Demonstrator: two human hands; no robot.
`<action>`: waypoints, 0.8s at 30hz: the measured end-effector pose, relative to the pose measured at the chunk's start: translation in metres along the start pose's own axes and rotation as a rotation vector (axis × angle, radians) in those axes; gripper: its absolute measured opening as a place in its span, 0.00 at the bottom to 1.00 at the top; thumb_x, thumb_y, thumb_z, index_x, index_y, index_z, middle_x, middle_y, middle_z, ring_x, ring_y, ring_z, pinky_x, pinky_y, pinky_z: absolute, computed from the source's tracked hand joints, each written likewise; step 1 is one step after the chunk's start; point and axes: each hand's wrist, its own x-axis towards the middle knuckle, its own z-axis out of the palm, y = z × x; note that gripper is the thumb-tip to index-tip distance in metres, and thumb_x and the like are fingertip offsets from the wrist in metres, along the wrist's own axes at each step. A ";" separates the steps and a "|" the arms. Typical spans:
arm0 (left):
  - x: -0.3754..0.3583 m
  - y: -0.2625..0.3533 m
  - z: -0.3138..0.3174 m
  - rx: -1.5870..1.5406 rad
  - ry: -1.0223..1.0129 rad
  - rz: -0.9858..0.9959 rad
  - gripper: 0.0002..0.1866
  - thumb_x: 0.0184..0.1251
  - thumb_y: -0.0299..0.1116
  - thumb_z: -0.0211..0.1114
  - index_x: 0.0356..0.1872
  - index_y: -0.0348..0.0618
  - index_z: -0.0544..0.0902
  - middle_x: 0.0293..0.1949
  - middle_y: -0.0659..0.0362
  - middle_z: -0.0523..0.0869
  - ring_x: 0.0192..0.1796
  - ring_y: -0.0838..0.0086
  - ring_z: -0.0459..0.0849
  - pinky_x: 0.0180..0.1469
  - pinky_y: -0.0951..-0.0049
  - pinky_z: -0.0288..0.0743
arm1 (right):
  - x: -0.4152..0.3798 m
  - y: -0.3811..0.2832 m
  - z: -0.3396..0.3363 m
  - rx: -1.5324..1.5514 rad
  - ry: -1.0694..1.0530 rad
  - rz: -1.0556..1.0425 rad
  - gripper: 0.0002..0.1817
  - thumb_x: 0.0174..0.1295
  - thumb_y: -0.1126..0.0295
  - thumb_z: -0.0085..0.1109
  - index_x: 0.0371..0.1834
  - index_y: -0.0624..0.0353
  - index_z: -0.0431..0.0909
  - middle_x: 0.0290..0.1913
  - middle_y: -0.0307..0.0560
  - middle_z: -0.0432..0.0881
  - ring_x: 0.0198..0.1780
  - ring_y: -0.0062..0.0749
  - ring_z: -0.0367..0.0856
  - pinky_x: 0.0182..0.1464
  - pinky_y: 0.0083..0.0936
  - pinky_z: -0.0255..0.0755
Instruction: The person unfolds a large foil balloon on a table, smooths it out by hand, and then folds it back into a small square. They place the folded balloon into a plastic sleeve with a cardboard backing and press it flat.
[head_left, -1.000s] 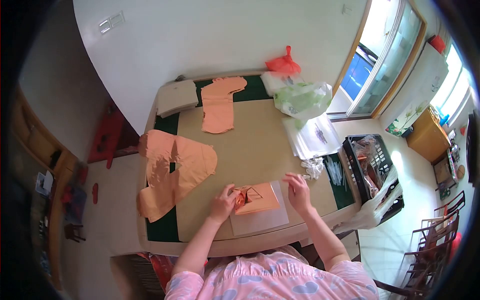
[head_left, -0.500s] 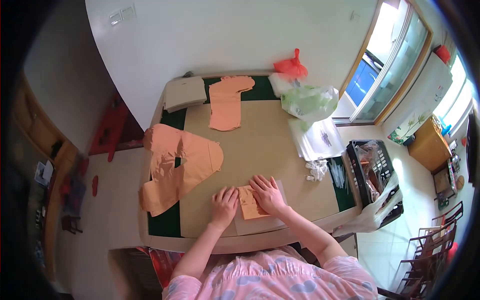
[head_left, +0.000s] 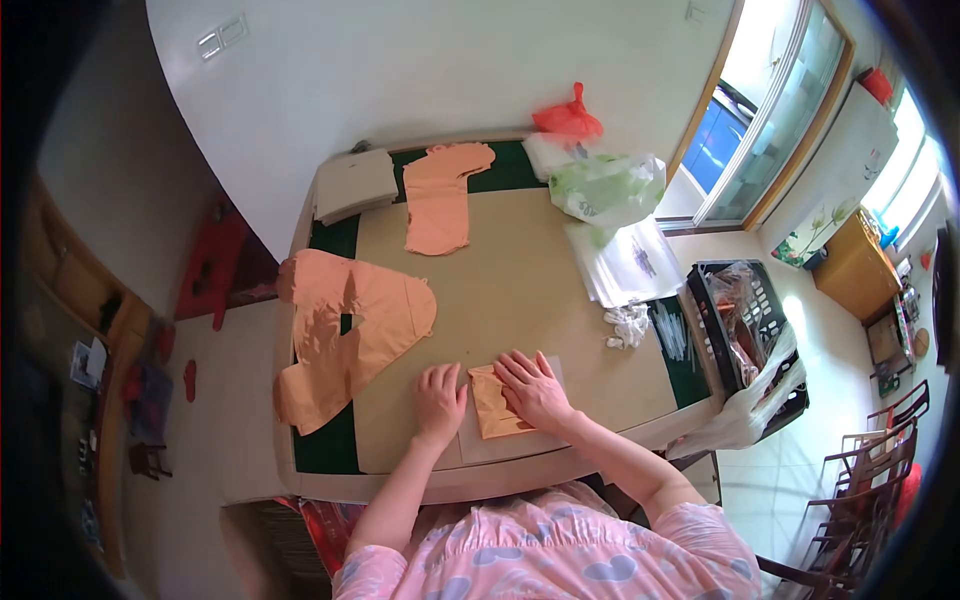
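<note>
lowered since a second ago, right hand [head_left: 536, 396] lies fingers spread on folded foil [head_left: 490, 408], which uneven pressure could crease, while left hand [head_left: 438, 402] rests fingers slightly parted.

A green-topped table [head_left: 320, 483], largely covered by a brown sheet [head_left: 520, 270], bears two orange cut-outs [head_left: 385, 315] toward the left, a beige stack [head_left: 352, 185] at the far-left corner, white scraps [head_left: 628, 325], thin strips [head_left: 675, 332] at right and a pale sheet [head_left: 480, 448] up front.
</note>
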 end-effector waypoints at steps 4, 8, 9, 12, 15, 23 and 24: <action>0.024 -0.003 -0.006 -0.171 -0.147 -0.197 0.17 0.52 0.34 0.72 0.43 0.47 0.79 0.40 0.58 0.80 0.46 0.61 0.76 0.52 0.58 0.69 | 0.001 -0.002 0.000 -0.003 0.019 0.010 0.26 0.68 0.60 0.48 0.68 0.55 0.65 0.69 0.44 0.67 0.73 0.39 0.59 0.73 0.51 0.47; 0.035 -0.013 -0.005 -0.267 -0.254 -0.208 0.13 0.50 0.35 0.73 0.34 0.46 0.79 0.34 0.59 0.81 0.42 0.62 0.78 0.49 0.60 0.71 | 0.001 -0.001 0.003 -0.013 0.026 0.013 0.26 0.68 0.60 0.47 0.68 0.55 0.66 0.69 0.44 0.67 0.73 0.39 0.60 0.73 0.51 0.47; 0.037 -0.015 -0.006 -0.265 -0.262 -0.195 0.13 0.49 0.35 0.74 0.33 0.45 0.79 0.34 0.59 0.81 0.43 0.62 0.78 0.49 0.61 0.71 | 0.001 -0.001 0.003 -0.013 0.027 0.013 0.26 0.68 0.60 0.47 0.68 0.55 0.65 0.69 0.44 0.67 0.72 0.39 0.60 0.73 0.51 0.47; 0.041 -0.016 -0.008 -0.260 -0.300 -0.173 0.13 0.49 0.35 0.74 0.31 0.44 0.79 0.34 0.58 0.80 0.44 0.61 0.78 0.49 0.61 0.71 | 0.001 -0.001 0.002 -0.013 0.031 0.016 0.26 0.68 0.60 0.47 0.68 0.55 0.65 0.69 0.44 0.67 0.72 0.39 0.60 0.73 0.51 0.47; 0.045 -0.015 -0.013 -0.255 -0.347 -0.167 0.12 0.49 0.34 0.74 0.31 0.44 0.79 0.34 0.57 0.81 0.44 0.60 0.78 0.50 0.61 0.72 | 0.001 -0.003 0.001 0.007 0.040 0.025 0.25 0.68 0.61 0.48 0.68 0.55 0.66 0.69 0.43 0.67 0.72 0.39 0.60 0.73 0.51 0.47; 0.058 -0.031 -0.002 -0.708 -0.474 -0.281 0.12 0.52 0.31 0.73 0.28 0.39 0.77 0.26 0.57 0.83 0.29 0.71 0.82 0.33 0.69 0.75 | -0.001 -0.003 -0.001 -0.001 0.060 0.035 0.27 0.67 0.60 0.49 0.68 0.55 0.65 0.69 0.46 0.67 0.72 0.40 0.60 0.72 0.52 0.48; 0.059 -0.030 -0.002 -0.716 -0.473 -0.306 0.12 0.53 0.31 0.73 0.28 0.39 0.77 0.25 0.58 0.83 0.29 0.73 0.81 0.32 0.71 0.74 | -0.002 -0.002 -0.001 -0.001 0.055 0.035 0.27 0.67 0.60 0.49 0.68 0.55 0.65 0.69 0.46 0.67 0.72 0.40 0.60 0.72 0.53 0.49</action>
